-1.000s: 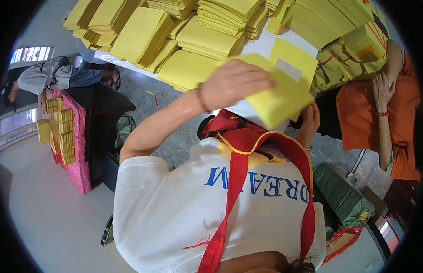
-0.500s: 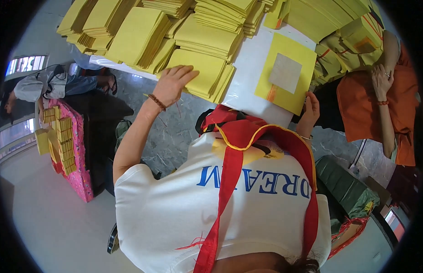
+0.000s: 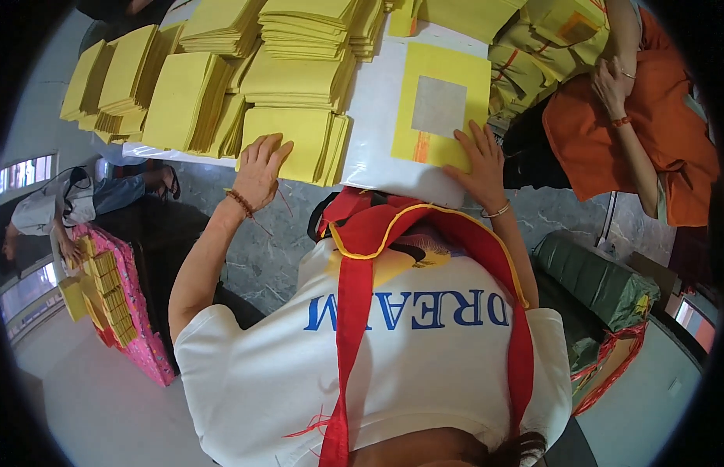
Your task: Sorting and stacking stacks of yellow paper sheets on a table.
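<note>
My left hand [image 3: 258, 169] rests on the near left corner of a stack of yellow paper sheets [image 3: 296, 140], its fingers laid over the top. My right hand [image 3: 482, 169] has its fingers spread, touching the near right corner of a single yellow paper sheet [image 3: 472, 74]. That sheet carries a silvery grey square and an orange strip below it. It lies on the white tabletop [image 3: 369, 140], to the right of the stack. Neither hand grips anything that I can see.
More yellow paper stacks [image 3: 183, 101] cover the table's left and far parts. Red-tied yellow bundles [image 3: 533, 66] sit at the right, beside a person in an orange apron [image 3: 611, 148]. Another person [image 3: 74, 198] is at a pink-covered table [image 3: 148, 327] on the left. Green-wrapped packages [image 3: 587, 280] stand behind right.
The view has shifted, so the table appears further left. My right hand has come from beside the sheet's edge onto its near corner, fingers spreading. My left hand stays at the front stack.
</note>
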Available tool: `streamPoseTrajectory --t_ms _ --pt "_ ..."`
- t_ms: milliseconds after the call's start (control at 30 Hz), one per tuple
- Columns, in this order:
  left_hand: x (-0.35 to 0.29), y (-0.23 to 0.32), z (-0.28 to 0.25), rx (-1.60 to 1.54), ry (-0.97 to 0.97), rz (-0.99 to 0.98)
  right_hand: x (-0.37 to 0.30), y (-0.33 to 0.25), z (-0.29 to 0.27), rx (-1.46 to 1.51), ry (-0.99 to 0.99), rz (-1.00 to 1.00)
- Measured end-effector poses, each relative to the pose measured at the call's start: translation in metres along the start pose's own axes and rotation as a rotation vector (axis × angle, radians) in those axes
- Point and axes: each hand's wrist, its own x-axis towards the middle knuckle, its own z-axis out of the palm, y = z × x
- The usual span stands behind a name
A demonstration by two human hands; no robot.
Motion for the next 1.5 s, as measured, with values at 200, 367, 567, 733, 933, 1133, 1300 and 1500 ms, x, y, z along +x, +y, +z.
streamPoseTrajectory --t_ms 200,367,567,733,933,1133,1300,1500 --pt "0.005 0.007 -0.031 -0.062 -0.126 -0.012 0.000 0.008 0.005 0.087 0.061 -0.061" --pt "0.034 0.041 -0.092 0.034 -0.158 0.018 0.002 0.008 0.003 0.099 0.030 -0.030" --pt "0.110 0.115 -0.021 -0.499 0.136 0.177 0.004 0.011 0.007 0.118 0.038 -0.041" --pt "0.133 0.133 0.031 -0.268 0.154 0.189 0.004 0.013 0.004 0.164 0.057 -0.056" --pt "0.146 0.118 0.025 -0.492 0.133 0.219 0.007 0.015 -0.002 0.304 0.090 -0.023" --pt "0.148 0.113 0.031 -0.525 0.136 0.137 0.012 0.005 -0.009 0.410 0.025 0.153" --pt "0.149 0.113 0.029 -0.557 0.109 0.096 0.009 0.014 -0.004 0.635 0.093 0.212" --pt "0.152 0.115 0.026 -0.595 0.079 -0.038 0.009 0.023 0.009 0.723 0.185 0.194"
